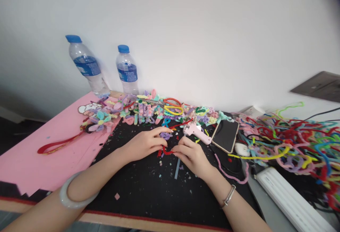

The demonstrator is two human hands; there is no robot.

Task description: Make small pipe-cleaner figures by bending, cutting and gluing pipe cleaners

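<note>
A short piece of red pipe cleaner [167, 152] bends between my two hands, just above the black mat [148, 193]. My left hand [147, 142] pinches its left end, with the index finger stretched out above. At the other end, the fingertips of my right hand [193, 155] are closed on it. Right behind my fingers lies a purple pipe-cleaner shape [166, 136]. A pink glue gun [198, 133] rests beyond my right hand, and a translucent glue stick [177, 169] lies just below the fingers.
Scissors [172, 106] lie on a heap of pipe-cleaner shapes [146, 113] along the wall. Two water bottles [127, 71] stand at the back left. A phone [225, 135], a tangle of pipe cleaners [297, 136] and a white power strip [292, 200] occupy the right. Pink board [53, 154] covers the left.
</note>
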